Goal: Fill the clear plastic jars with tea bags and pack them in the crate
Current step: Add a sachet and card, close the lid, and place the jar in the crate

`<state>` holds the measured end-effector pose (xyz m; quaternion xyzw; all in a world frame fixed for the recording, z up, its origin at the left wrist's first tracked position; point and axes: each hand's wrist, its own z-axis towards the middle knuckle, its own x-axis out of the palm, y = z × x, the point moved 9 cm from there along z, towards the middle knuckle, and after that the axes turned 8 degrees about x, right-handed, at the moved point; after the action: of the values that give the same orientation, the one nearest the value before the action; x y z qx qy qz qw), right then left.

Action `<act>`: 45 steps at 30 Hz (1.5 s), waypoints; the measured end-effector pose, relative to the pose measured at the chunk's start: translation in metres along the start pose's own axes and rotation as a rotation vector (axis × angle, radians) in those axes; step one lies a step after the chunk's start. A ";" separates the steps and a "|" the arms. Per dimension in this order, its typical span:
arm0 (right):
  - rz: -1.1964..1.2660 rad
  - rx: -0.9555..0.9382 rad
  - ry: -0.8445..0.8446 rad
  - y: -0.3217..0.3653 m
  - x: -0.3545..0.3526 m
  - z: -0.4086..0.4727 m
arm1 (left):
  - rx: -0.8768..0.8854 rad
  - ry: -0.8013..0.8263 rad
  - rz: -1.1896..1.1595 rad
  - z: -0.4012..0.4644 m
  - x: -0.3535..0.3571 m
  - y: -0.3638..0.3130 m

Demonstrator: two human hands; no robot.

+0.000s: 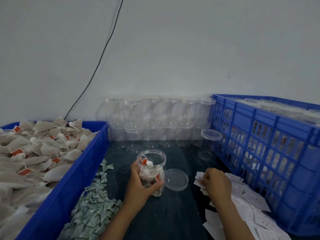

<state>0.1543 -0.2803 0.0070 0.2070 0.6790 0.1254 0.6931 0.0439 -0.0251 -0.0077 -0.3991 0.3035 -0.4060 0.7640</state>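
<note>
Left hand (140, 183) wraps its fingers and thumb around an open clear jar (151, 172) standing on the dark surface (174, 210), tea bags with red tags filling its lower half. Right hand (216, 183) rests knuckles-up on a spread of white paper slips (249, 200), fingers curled onto them; whether it pinches one cannot be told. Just right of the jar a clear lid (176, 179) lies flat. At left, a blue bin (69, 181) brims with tea bags (34, 153); small green-white sachets (91, 212) lie heaped beside it. Empty lidded jars (159, 122) are stacked two high against the wall, one more (209, 144) standing alone near the blue crate (270, 153), which holds lidded jars.
</note>
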 end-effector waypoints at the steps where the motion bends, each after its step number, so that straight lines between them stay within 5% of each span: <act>1: -0.002 -0.008 -0.013 0.001 -0.001 -0.001 | 0.000 0.001 0.001 0.000 0.000 0.000; 13: 0.013 -0.047 -0.026 0.000 -0.005 0.003 | -0.002 0.008 -0.009 -0.001 0.001 -0.003; 15: -0.009 -0.077 -0.128 0.004 -0.012 0.003 | -0.003 0.016 -0.017 -0.002 0.002 -0.004; 21: 0.558 -0.281 -0.555 0.012 -0.057 -0.032 | 0.056 0.013 0.027 -0.004 0.002 -0.016; 27: 0.908 -0.753 -0.518 0.069 -0.080 -0.092 | 0.139 0.031 0.140 -0.006 0.006 -0.032; 34: 0.455 -1.055 -0.591 0.124 -0.072 -0.136 | 0.154 0.003 0.146 -0.006 0.003 -0.037; 38: 0.295 -1.040 -0.452 0.141 -0.060 -0.126 | 0.172 0.007 0.158 -0.006 0.004 -0.039; 45: 0.198 -0.866 0.048 0.146 -0.028 -0.095 | 0.196 0.028 0.163 -0.006 0.005 -0.040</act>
<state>0.0741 -0.1531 0.0991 -0.0414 0.5569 0.4686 0.6845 0.0258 -0.0457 0.0229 -0.2909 0.3048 -0.3757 0.8254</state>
